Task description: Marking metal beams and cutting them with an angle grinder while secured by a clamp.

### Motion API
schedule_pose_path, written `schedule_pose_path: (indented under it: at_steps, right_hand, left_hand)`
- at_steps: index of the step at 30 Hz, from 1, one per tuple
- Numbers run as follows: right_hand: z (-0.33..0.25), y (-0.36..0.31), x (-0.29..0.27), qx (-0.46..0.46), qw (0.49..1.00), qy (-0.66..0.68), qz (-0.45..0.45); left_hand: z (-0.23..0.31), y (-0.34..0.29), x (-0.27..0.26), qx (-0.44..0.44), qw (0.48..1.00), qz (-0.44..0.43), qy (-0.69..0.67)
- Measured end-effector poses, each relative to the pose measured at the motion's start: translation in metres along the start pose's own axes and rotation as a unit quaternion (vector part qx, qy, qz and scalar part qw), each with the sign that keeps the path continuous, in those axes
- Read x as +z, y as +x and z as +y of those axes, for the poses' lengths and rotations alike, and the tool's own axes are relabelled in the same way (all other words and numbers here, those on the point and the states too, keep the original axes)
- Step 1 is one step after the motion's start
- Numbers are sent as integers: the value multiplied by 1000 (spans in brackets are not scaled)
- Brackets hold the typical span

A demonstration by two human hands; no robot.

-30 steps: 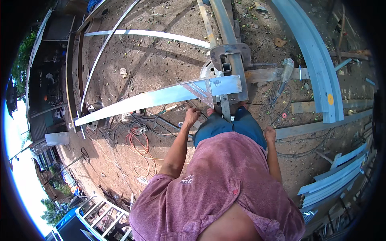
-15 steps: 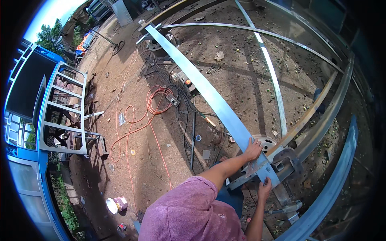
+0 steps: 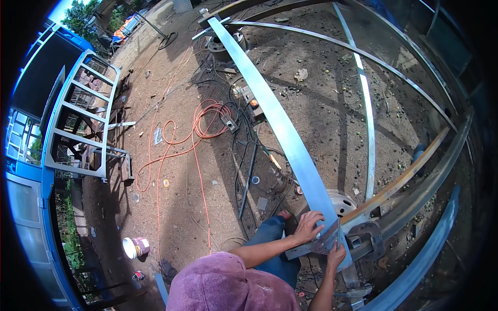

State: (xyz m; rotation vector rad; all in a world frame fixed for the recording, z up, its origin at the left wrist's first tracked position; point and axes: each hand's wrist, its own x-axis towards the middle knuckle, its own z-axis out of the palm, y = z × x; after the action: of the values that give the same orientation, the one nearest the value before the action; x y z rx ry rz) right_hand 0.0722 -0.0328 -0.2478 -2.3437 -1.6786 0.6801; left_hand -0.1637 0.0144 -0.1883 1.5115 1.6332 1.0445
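Note:
A long, flat silvery metal bar runs from the far end down to me, its near end on a metal frame. My left hand is at the bar's left edge near this end, fingers curled over it. My right hand is closed in a pinch around a thin grey stick standing up from the fingers; its exact kind is unclear. A dull grey-brown plate lies across the bar between my hands. Under the near end sits a round metal wheel rim.
An orange cable and black cables lie coiled on the dirt. A white bucket lies tipped at lower left. A blue vehicle body stands at left. Long metal beams span the right side; a curved bluish bar lies at lower right.
My left hand has shifted from flat on the bar to its left edge, with fingers curled. My right hand has moved from the bar's end up beside the plate, now with the stick visible.

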Motion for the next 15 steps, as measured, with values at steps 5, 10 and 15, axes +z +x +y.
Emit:
schedule_pose_path:
  at_steps: [5, 10, 15]
  right_hand:
    - [-12, 13, -8, 99, 936, 333, 58]
    - [-55, 50, 41, 141, 894, 413, 105]
    - [-81, 65, 80, -50, 956, 276, 80]
  left_hand:
    - [-185, -22, 7, -458, 803, 156, -348]
    - [-252, 22, 87, -500, 579, -43, -642]
    - [-292, 61, 114, -534, 523, 26, -664]
